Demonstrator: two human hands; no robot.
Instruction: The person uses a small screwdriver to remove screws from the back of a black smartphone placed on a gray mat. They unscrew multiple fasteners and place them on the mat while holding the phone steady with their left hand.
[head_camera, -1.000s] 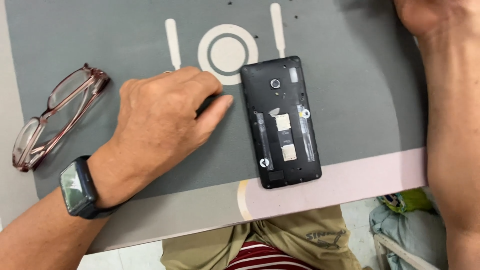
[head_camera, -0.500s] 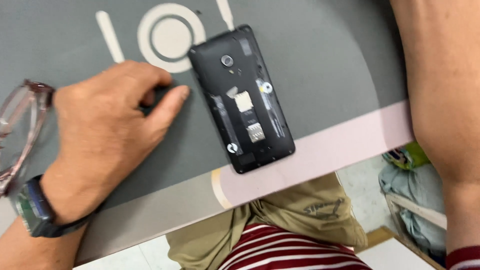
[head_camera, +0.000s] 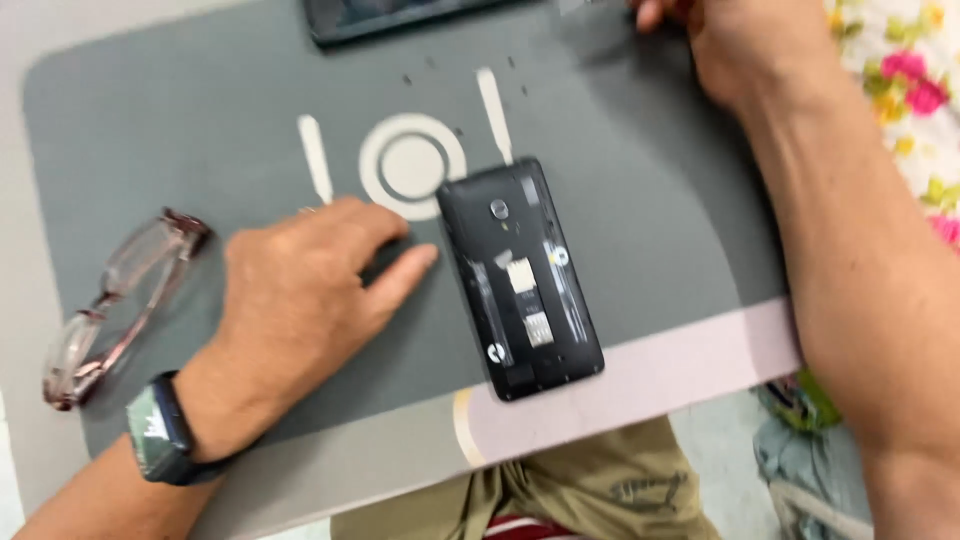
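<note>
The opened black phone (head_camera: 520, 280) lay at frame centre on our grey mat (head_camera: 650, 200). Our left hand (head_camera: 300, 290) rested flat beside it, fingers loosely spread; steadying it would help. Right hand (head_camera: 740, 45), upper right: grip unclear.

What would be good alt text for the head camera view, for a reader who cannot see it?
A black phone with its back cover off lies on a grey work mat. The left hand rests palm down beside it; the right hand reaches to the mat's far edge. Glasses lie left of the left hand.
</note>
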